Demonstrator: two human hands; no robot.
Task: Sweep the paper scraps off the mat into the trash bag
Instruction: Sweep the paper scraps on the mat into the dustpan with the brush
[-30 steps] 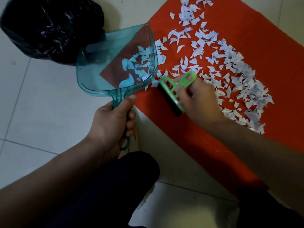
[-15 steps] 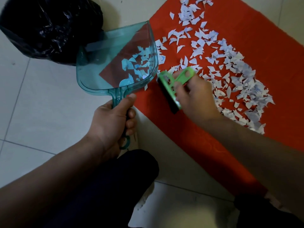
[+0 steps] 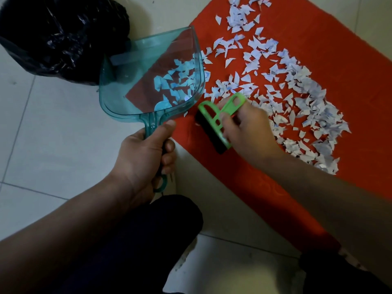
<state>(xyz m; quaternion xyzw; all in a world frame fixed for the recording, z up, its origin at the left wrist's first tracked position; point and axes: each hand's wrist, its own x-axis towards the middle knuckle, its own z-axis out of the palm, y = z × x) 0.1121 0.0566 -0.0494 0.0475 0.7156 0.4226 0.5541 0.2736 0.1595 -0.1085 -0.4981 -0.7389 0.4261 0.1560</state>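
A red mat [image 3: 350,66] lies on the tiled floor, strewn with several white paper scraps [image 3: 297,98]. My left hand [image 3: 144,153] grips the handle of a clear teal dustpan [image 3: 131,85], whose lip rests on the mat's left edge; several scraps lie inside it. My right hand [image 3: 246,128] holds a green hand brush [image 3: 216,115] with black bristles, set on the mat just right of the dustpan's near corner. A black trash bag [image 3: 53,35] sits at the upper left, behind the dustpan.
Pale floor tiles [image 3: 53,134] surround the mat. My dark-clothed knees fill the bottom of the view, one at bottom centre [image 3: 137,240] and one at bottom right [image 3: 331,272]. One stray scrap [image 3: 186,113] lies by the dustpan's near corner.
My right hand with the brush shifted slightly left toward the dustpan, then settled near its corner. The dustpan and my left hand barely moved.
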